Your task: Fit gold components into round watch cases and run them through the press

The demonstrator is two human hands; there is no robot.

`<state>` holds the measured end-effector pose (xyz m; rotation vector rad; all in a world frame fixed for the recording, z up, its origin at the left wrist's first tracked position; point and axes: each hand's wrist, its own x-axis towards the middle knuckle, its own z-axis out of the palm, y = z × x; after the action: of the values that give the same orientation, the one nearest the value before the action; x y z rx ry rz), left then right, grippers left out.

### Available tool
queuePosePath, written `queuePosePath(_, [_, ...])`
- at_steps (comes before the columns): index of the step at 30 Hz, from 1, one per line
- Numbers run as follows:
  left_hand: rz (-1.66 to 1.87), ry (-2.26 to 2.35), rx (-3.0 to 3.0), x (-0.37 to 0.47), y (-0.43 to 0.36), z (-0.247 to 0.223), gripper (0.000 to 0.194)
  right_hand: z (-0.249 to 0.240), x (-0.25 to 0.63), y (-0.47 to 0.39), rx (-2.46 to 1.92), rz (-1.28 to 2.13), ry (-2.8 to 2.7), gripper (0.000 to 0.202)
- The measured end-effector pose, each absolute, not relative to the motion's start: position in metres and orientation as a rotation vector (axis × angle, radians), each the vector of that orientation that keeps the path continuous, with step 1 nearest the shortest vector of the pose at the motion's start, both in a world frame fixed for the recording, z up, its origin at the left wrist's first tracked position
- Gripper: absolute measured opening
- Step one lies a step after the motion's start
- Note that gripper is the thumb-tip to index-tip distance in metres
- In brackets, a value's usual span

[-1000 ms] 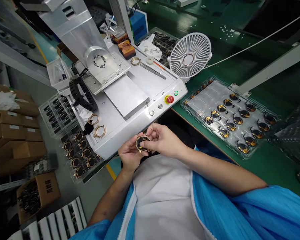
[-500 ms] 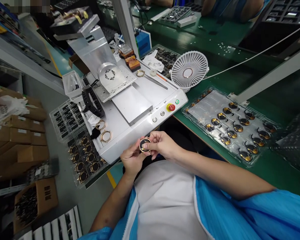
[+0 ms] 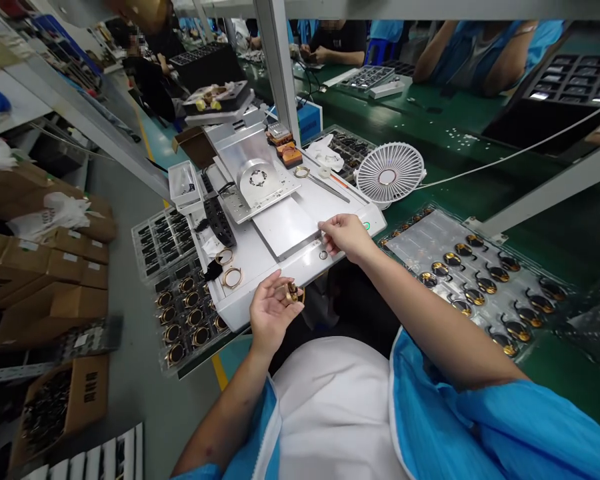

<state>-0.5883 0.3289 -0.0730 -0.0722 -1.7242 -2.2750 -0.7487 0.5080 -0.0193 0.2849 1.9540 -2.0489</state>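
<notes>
My left hand (image 3: 275, 315) is in front of the machine's front edge, palm up. Between its thumb and fingers it grips a round gold-rimmed watch part (image 3: 293, 292), turned partly edge-on. My right hand (image 3: 346, 236) is over the front panel of the white machine (image 3: 253, 288), fingertips pinched together near the right corner of the flat metal plate (image 3: 287, 230). Anything between those fingertips is too small to make out. Two thin gold rings, one nearer the front (image 3: 233, 277), lie on the machine's left side.
A clear tray of round gold-and-black parts (image 3: 453, 267) lies to the right; another tray of gold-rimmed discs (image 3: 180, 337) is at the left. A white fan (image 3: 390, 175), tweezers (image 3: 333, 188) and a metal fixture (image 3: 260, 180) stand further back. Co-workers sit across the green bench.
My right hand has left the gold-rimmed part and moved forward to the machine's panel. My left hand keeps the part, now tilted with its gold side showing. The view has tipped up.
</notes>
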Motion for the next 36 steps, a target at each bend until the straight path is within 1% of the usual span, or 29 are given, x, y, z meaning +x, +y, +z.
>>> queuePosePath(2, [-2.132,-1.804,-0.127,-0.589,0.330,-0.075,0.069,-0.017,-0.744,0.507,0.264,-2.074,1.979,0.032])
queuePosePath(6, [-1.849,-1.948,-0.171,-0.585,0.336,-0.077,0.071,-0.016,-0.707,0.507,0.036,-2.157,1.921,0.039])
queuePosePath(10, [-1.695,-2.046,-0.172,-0.581,0.341,-0.078,0.074,-0.021,-0.660,0.509,-0.204,-1.931,1.745,0.042])
queuePosePath(14, [-1.638,-2.070,-0.192,-0.580,0.344,-0.077,0.073,-0.028,-0.638,0.507,-0.228,-1.862,1.827,0.034])
queuePosePath(17, [-1.641,-2.062,-0.203,-0.580,0.345,-0.077,0.073,-0.030,-0.637,0.508,-0.246,-1.844,1.887,0.027])
queuePosePath(20, [-1.658,-2.062,-0.191,-0.579,0.345,-0.077,0.071,-0.030,-0.640,0.508,-0.246,-1.809,1.893,0.024])
queuePosePath(24, [-1.667,-2.061,-0.160,-0.579,0.348,-0.079,0.069,-0.034,-0.640,0.504,-0.201,-1.807,1.974,0.027])
queuePosePath(27, [-1.700,-2.050,-0.201,-0.578,0.354,-0.084,0.069,-0.038,-0.641,0.511,-0.175,-1.814,1.871,0.039])
queuePosePath(29, [-1.693,-2.134,-0.309,-0.577,0.357,-0.088,0.070,-0.041,-0.642,0.535,-0.150,-1.777,1.851,0.047])
queuePosePath(30, [-1.665,-2.190,-0.383,-0.578,0.357,-0.089,0.068,-0.042,-0.641,0.555,-0.115,-1.750,1.944,0.048])
queuePosePath(32, [-1.604,-2.270,-0.514,-0.581,0.356,-0.091,0.061,-0.045,-0.632,0.608,0.024,-1.632,2.328,0.046])
queuePosePath(34, [-1.600,-2.272,-0.561,-0.584,0.352,-0.092,0.047,-0.050,-0.610,0.669,0.255,-1.339,2.766,0.042])
queuePosePath(36, [-1.630,-2.256,-0.543,-0.587,0.350,-0.090,0.035,-0.055,-0.582,0.723,0.524,-1.004,2.924,0.033])
